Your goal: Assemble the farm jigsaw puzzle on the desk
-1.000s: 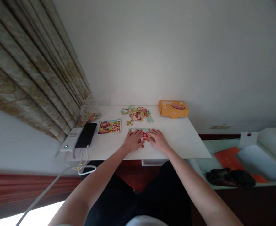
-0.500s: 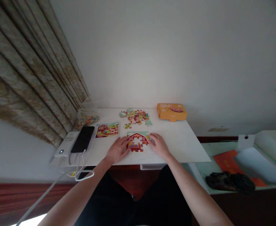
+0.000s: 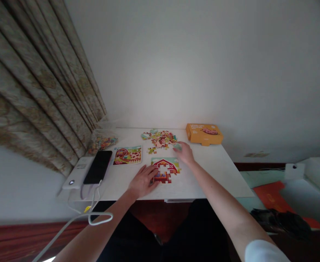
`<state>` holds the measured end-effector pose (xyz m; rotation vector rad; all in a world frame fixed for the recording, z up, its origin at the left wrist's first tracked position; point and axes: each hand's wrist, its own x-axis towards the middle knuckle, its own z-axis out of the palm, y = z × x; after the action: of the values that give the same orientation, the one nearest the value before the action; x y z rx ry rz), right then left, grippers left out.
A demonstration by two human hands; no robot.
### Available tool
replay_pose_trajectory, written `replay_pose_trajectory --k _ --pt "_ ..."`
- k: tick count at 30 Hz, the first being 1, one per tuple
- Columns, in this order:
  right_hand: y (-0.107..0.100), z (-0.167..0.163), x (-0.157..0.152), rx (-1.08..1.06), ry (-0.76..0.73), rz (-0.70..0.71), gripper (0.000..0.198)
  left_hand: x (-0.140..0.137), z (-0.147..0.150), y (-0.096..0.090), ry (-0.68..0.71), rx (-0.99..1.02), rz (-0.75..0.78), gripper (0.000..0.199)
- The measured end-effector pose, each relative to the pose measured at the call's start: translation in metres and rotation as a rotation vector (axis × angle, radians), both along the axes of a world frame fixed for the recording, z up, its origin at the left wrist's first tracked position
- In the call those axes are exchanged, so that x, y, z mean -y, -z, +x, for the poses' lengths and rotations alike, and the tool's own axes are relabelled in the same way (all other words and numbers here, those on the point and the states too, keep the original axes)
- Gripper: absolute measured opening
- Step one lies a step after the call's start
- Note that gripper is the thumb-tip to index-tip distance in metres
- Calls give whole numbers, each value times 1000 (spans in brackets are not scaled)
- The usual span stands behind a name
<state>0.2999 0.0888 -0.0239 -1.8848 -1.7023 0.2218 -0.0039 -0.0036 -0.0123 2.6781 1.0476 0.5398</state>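
Note:
A partly joined jigsaw puzzle with a red barn lies near the table's front edge, a gap in its middle. My left hand rests at its left side, fingers spread and touching its edge. Beyond the puzzle's upper right corner, my right hand has its thumb and fingers closed on a pale green puzzle piece, partly covered by the fingers. Loose puzzle pieces lie heaped at the back, just left of that hand. A picture card with the barn and a cow lies left of the puzzle.
At the back right stands an orange box. A phone with a white cable lies at the left over a white case. Behind it is a clear bag of pieces. The wall borders the white table.
My right hand has left the puzzle's right edge and moved up to the pale green piece by the heap. The left hand stays at the puzzle. The view has shifted slightly.

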Motion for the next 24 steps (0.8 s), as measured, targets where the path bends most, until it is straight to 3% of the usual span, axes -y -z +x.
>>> replay_pose_trajectory --k 5,10,16,20,24 --pt "-13 -9 -52 109 65 -166 70 0 2 -1 0 11 -9 40" --pt "-11 -5 -76 148 23 -180 48 0 3 -2 -22 39 -10 40" --pt "-1 16 -89 69 185 -108 39 1 3 -4 -32 43 -24 39" --pt "-3 13 -97 128 137 -120 31 1 3 -4 -38 29 -34 38" --pt "-7 -4 -114 150 -31 -84 40 1 2 -2 -38 34 -40 38"
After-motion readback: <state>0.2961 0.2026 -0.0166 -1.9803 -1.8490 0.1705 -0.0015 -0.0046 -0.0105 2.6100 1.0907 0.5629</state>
